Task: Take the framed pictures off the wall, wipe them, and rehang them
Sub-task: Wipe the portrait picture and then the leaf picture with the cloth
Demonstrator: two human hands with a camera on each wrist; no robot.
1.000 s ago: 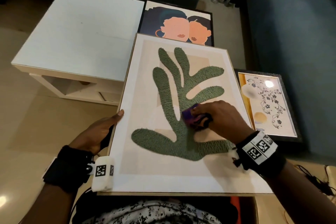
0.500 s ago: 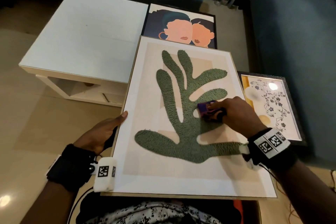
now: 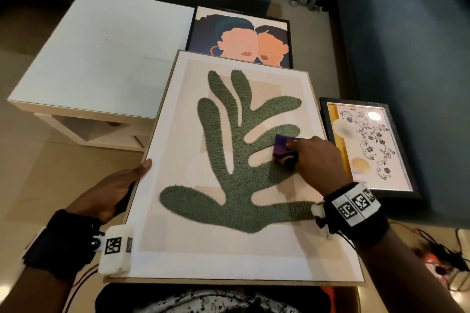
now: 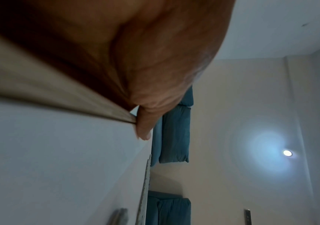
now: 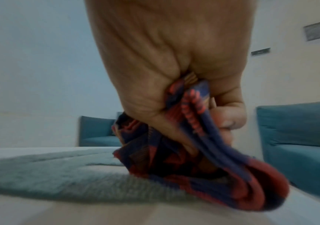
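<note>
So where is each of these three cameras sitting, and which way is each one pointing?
Head: worn on the head, looking down at the green leaf picture on the lap; both hands and wristbands show, left hand at the frame's edge.
Left wrist: looks along the left hand up past the frame edge to the wall and ceiling light.
Right wrist: sits low over the picture, looking along the right hand gripping the cloth.
Shared: head and right wrist both show the cloth on the green leaf.
</note>
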